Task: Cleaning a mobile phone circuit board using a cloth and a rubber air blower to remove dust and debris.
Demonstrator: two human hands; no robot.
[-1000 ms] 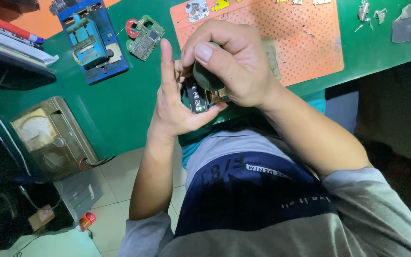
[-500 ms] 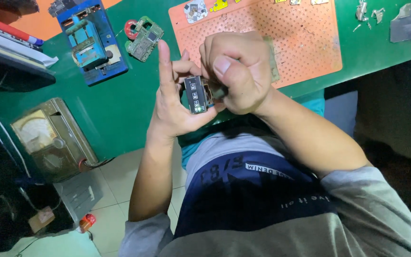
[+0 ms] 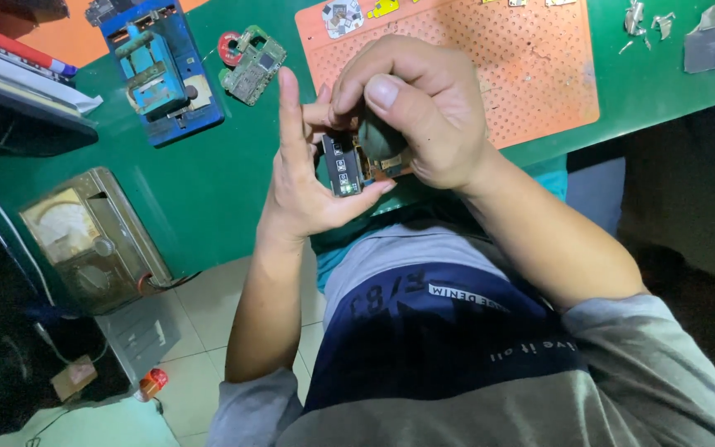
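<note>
The left hand (image 3: 308, 178) cups a small dark module (image 3: 343, 164) between palm and curled thumb, its index finger standing straight up, above the near edge of the green bench (image 3: 233, 190) and over the person's lap. The right hand (image 3: 424, 108) comes over it from the right, fingers bunched, thumb pressing a dark rounded piece (image 3: 381, 136) against the module's right side; whether that piece is seated or loose I cannot tell. By my judgement the work is midway: the module is out of any fixture and in hand, with brownish contacts exposed by the right palm, so fitting or closing seems still to be done. On the module's near-left face runs a column of small white square marks. Far left on the bench stands a blue jig (image 3: 159, 70), and just right of it a green circuit board (image 3: 254, 62) with a red round part. An orange perforated mat (image 3: 506, 58) lies far right, a small white printed sticker and a yellow bit at its far edge. Left and low sits a tan meter (image 3: 84, 240) with a pale dial.
</note>
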